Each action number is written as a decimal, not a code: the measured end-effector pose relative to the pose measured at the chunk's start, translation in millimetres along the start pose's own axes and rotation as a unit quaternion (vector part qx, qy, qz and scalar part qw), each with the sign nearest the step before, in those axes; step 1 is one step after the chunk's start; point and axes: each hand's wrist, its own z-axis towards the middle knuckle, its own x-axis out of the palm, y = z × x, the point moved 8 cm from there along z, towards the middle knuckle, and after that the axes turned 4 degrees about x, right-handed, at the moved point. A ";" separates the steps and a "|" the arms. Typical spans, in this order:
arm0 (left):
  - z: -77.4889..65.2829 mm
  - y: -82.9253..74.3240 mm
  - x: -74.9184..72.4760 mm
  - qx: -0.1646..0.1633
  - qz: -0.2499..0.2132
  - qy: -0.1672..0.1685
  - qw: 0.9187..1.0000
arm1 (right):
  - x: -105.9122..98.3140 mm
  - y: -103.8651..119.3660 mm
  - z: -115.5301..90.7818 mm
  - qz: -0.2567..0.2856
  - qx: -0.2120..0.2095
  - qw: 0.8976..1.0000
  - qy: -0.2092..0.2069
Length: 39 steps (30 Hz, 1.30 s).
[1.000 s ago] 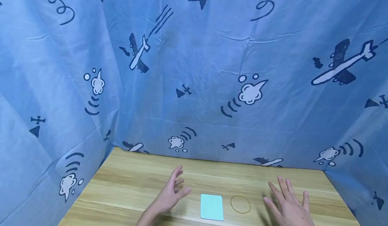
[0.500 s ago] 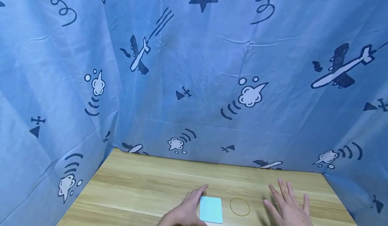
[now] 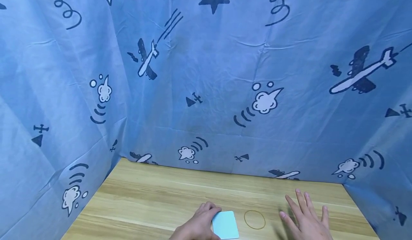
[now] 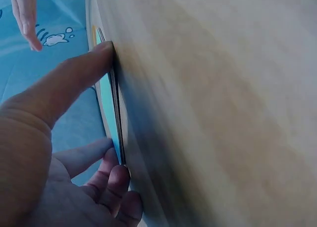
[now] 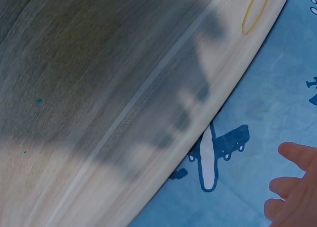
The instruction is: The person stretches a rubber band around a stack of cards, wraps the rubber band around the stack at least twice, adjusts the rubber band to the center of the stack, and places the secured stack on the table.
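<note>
A thin mint-green stack of cards (image 3: pixel 225 225) with rounded corners lies near the front of the table, slightly turned. My left hand (image 3: pixel 200 224) pinches it from the left side. In the left wrist view its thumb presses one edge of the card stack (image 4: pixel 107 100), and the fingertips curl at the opposite edge; thin dark layers show along the side. To the right of the cards lies a thin yellow rubber band (image 3: pixel 245 223), untouched. Farther right, my right hand (image 3: pixel 307 220) is spread over the wood, fingers straight, holding nothing.
The wooden table (image 3: pixel 154 186) is bordered at the back and both sides by a blue curtain (image 3: pixel 209 72) printed with planes, stars and clouds. A shadow of the right hand falls on the tabletop.
My left hand has come in from the left, closed its fingers on the card stack and turned it slightly. The right hand and the rubber band have stayed in place.
</note>
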 end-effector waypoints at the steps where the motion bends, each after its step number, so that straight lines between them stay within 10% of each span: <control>1: 0.2 1.0 0.3 -0.008 -0.009 0.002 1.000 | -0.1 0.1 0.1 0.000 0.000 1.000 0.000; 7: 1.0 2.7 0.6 -0.031 0.011 0.010 0.999 | 2.0 -2.1 0.7 0.001 0.002 1.000 0.007; 20: -0.6 -6.6 -4.5 0.033 0.145 -0.005 0.989 | 5.5 -8.9 2.3 -0.002 0.021 1.000 0.018; 39: -2.3 -3.4 -4.1 0.024 0.070 0.037 0.997 | 6.1 -10.8 -1.0 0.004 0.013 1.000 0.002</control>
